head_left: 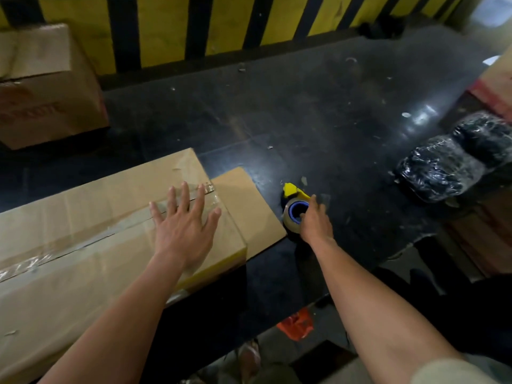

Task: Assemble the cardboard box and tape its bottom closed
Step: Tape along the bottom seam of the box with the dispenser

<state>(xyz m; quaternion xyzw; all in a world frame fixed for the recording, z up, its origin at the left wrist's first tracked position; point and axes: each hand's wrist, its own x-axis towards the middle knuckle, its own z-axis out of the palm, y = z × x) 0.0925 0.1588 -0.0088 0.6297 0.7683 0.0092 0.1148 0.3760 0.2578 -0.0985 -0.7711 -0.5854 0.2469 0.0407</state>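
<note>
Right hand point(314, 221): grip closed around the tape dispenser point(295, 210), fingers wrapped over the roll of clear tape on its blue core; the yellow blade end points away from the person. Dispenser sits on the dark bench point(318, 120), just beside the right edge of a loose cardboard flap point(249, 206)

Left hand point(184, 220): grip spread, palm down, fingers fanned flat on the top face of the cardboard box point(91, 234). Fingertips lie over the right end of the taped seam

Box: lies on the bench at the left of the person, long side running left to right. Its upward face shows two flaps met at a centre seam, with a strip of clear tape point(83, 239) along that seam, wrinkled towards the left. The flap at the right end sticks out flat onto the bench, between box and dispenser

Further out: a second cardboard box point(47, 87) with red print stands at the far left of the bench, well apart. At the right, a black bundle wrapped in clear film point(448, 167). Behind the bench, a yellow and black striped wall point(171, 26). Below the bench edge, a scrap of orange plastic point(296, 324) on the floor
</note>
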